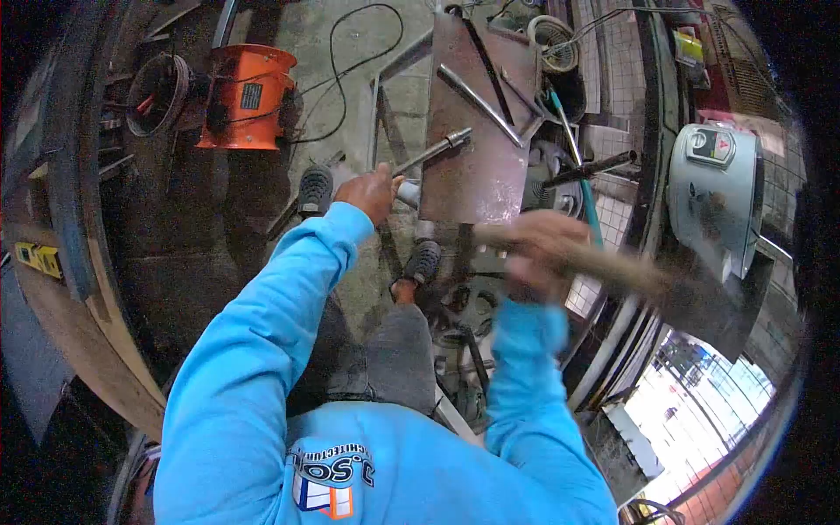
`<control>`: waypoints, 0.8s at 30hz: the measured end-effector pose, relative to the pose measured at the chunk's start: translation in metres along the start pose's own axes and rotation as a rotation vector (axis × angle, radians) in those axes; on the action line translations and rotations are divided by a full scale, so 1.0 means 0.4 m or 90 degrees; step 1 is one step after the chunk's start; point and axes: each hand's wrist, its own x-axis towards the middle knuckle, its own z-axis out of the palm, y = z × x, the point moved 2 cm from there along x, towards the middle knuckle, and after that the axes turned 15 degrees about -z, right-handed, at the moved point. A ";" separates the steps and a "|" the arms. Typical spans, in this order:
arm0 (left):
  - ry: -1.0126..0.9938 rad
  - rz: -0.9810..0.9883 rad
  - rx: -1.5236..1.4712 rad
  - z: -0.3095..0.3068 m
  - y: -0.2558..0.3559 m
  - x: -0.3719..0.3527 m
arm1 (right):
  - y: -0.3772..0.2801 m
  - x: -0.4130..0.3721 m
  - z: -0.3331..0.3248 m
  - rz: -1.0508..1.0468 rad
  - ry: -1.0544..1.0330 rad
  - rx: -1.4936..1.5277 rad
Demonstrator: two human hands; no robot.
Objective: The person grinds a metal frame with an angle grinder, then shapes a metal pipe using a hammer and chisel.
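My left hand (367,192) is closed around a slim metal rod (430,153) with a thicker collar near its far end. That end reaches over a reddish-brown metal plate (477,179). Just below the hand, a pale cylindrical end (408,193) shows beside the plate's edge. My right hand (547,249), smeared by motion, grips a wooden handle (612,267) near the plate's front corner. The handle slants down to the right, where its far end blurs into a dark shape I cannot make out. On the plate lies a shiny metal bar (481,105).
An orange blower (249,96) stands on the floor at upper left, with a black cable (337,79) looping beside it. To the right are a dark pipe (591,169), a teal hose (591,210) and a grey machine housing (713,188). My shoe (423,261) is near the plate.
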 end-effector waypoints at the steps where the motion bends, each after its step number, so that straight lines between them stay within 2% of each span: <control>1: 0.002 0.007 -0.009 0.001 -0.002 0.003 | 0.116 -0.093 0.021 0.082 -0.150 -0.279; 2: 0.002 0.014 -0.020 0.002 -0.003 0.003 | 0.153 -0.115 0.084 0.318 -0.434 -0.547; 3: 0.001 0.023 -0.025 -0.002 -0.004 0.001 | 0.128 -0.125 0.060 0.403 -0.370 -0.317; 5: 0.063 0.050 -0.057 -0.038 -0.002 0.042 | 0.023 -0.051 0.022 0.411 -0.401 -0.371; 7: 0.024 0.047 -0.041 0.003 -0.005 -0.017 | -0.120 -0.017 -0.001 0.293 -0.256 -0.192; 9: 0.011 0.016 -0.001 -0.025 0.012 -0.006 | -0.175 0.059 0.016 0.137 -0.096 0.046; 10: 0.003 0.015 0.005 -0.022 0.009 -0.006 | -0.160 0.054 0.014 0.091 -0.031 0.163; 11: 0.010 0.020 0.007 -0.019 0.010 0.001 | -0.108 0.030 0.024 0.052 -0.009 0.176; 12: 0.016 0.026 0.009 -0.014 0.003 0.002 | -0.014 -0.027 0.038 0.054 -0.053 0.027; 13: 0.021 0.032 0.011 -0.010 -0.002 0.004 | 0.091 -0.094 0.048 0.115 -0.170 -0.189; 14: 0.025 0.026 0.005 -0.003 -0.009 0.002 | 0.177 -0.144 0.048 0.303 -0.367 -0.408; 15: 0.028 0.021 -0.001 0.004 -0.011 -0.004 | 0.182 -0.144 0.050 0.426 -0.414 -0.392; 17: 0.058 0.027 -0.020 -0.021 -0.017 0.039 | 0.143 -0.083 0.031 0.415 -0.343 -0.370; 18: 0.042 0.036 -0.024 -0.005 -0.037 0.033 | 0.090 -0.117 -0.006 0.441 -0.313 -0.368; 20: 0.050 0.052 -0.025 -0.014 -0.021 0.008 | 0.063 -0.129 -0.044 0.459 -0.334 -0.404; 21: 0.051 0.060 -0.017 -0.042 -0.003 0.011 | 0.077 -0.117 -0.042 0.450 -0.347 -0.415; 22: 0.037 0.062 -0.002 -0.054 -0.001 -0.004 | 0.219 -0.189 -0.085 0.544 -0.410 -0.266; 24: 0.035 0.041 0.008 -0.044 -0.005 0.005 | 0.255 -0.183 -0.079 0.499 -0.468 -0.225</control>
